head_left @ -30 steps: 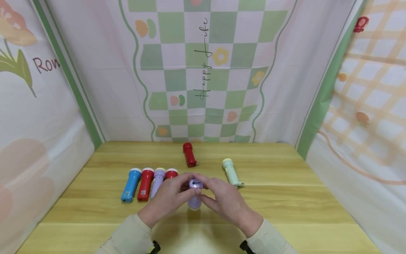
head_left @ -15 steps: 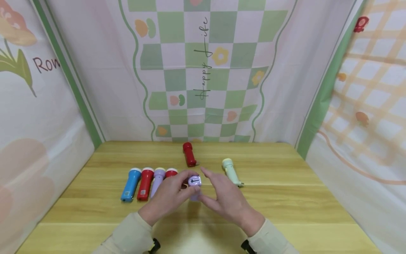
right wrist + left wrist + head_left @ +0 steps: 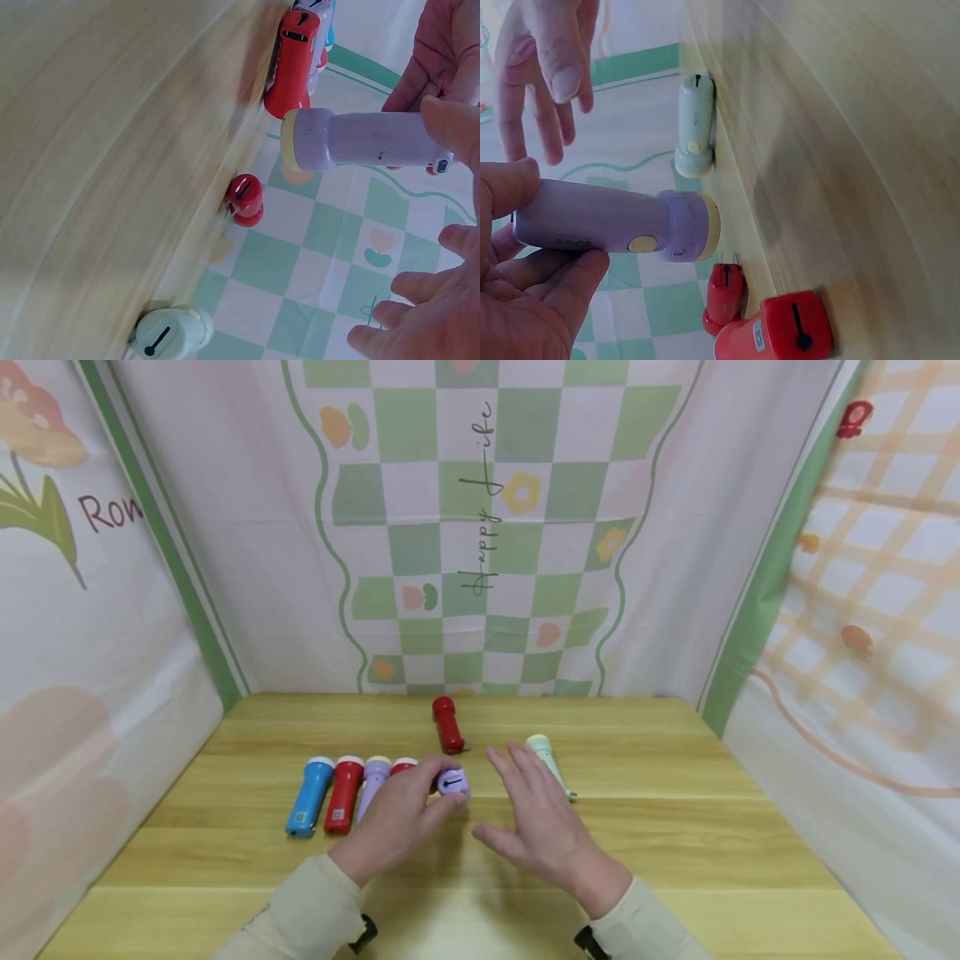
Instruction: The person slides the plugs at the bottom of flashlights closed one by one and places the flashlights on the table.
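Observation:
My left hand (image 3: 401,814) grips a purple flashlight (image 3: 607,217) by its tail end, thumb on one side and fingers on the other. Its cream-rimmed head points down toward the table, apart from the wood in the left wrist view. To the right, my right hand (image 3: 547,831) is spread with fingers extended, holding nothing, near a mint green flashlight (image 3: 546,758). Left of my left hand lie a blue flashlight (image 3: 310,797), a red flashlight (image 3: 344,797), another purple flashlight (image 3: 375,777) and a second red one, partly hidden by that hand.
A smaller dark red flashlight (image 3: 447,725) lies at the back middle of the wooden table (image 3: 675,860). Printed cloth (image 3: 480,527) hangs behind the table and along both sides.
My right hand has let go of the purple flashlight, spread its fingers and moved right. With the flashlight, my left hand has shifted slightly left and away from me.

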A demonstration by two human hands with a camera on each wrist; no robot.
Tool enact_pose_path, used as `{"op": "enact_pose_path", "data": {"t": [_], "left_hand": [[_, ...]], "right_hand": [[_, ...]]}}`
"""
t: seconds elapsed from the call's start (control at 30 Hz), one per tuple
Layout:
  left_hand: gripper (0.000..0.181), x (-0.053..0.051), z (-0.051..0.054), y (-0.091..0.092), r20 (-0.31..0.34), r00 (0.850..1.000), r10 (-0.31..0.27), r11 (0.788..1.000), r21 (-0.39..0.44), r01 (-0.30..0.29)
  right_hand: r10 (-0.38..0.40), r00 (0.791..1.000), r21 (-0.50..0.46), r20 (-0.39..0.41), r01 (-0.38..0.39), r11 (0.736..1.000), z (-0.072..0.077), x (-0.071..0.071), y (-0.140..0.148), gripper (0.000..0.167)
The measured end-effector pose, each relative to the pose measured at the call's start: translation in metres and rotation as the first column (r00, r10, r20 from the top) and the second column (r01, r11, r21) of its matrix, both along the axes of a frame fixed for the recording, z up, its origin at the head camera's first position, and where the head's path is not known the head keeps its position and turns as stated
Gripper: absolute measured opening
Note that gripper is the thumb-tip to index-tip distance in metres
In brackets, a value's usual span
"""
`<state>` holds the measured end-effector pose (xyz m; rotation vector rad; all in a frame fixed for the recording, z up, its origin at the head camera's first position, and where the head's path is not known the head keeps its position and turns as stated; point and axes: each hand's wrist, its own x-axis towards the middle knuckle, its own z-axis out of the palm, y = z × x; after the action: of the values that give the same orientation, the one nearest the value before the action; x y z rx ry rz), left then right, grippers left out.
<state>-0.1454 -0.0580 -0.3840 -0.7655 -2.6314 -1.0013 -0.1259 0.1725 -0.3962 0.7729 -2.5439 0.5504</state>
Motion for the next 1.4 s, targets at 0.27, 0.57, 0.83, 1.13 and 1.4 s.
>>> {"op": "enact_pose_path", "data": {"t": [0.27,0.57,0.83,1.13,1.4], "left_hand": [[0.034,-0.006,-0.005,-0.002,-0.065,0.998,0.011,0.994,-0.107,-0.018],[0.027,-0.011,-0.016,0.0,-0.159,0.987,-0.007,0.971,-0.236,-0.031],[0.022,-0.01,-0.026,0.003,-0.192,0.98,-0.059,0.954,-0.3,-0.001],[0.026,-0.01,-0.035,0.004,-0.245,0.965,-0.097,0.938,-0.346,0.006],[0.027,-0.008,-0.039,0.004,-0.271,0.955,-0.124,0.917,-0.399,0.006]], "right_hand": [[-0.033,0.999,0.035,0.029,0.032,0.999,-0.003,0.001,0.001,0.104],[-0.056,0.996,0.047,0.063,0.053,0.997,-0.005,0.001,0.001,0.107],[-0.053,0.995,0.042,0.086,0.05,0.998,-0.005,0.002,0.001,0.106],[-0.053,0.993,0.044,0.106,0.048,0.998,-0.007,0.001,0.0,0.105],[-0.06,0.989,0.047,0.132,0.055,0.997,-0.008,0.001,-0.001,0.105]]}}
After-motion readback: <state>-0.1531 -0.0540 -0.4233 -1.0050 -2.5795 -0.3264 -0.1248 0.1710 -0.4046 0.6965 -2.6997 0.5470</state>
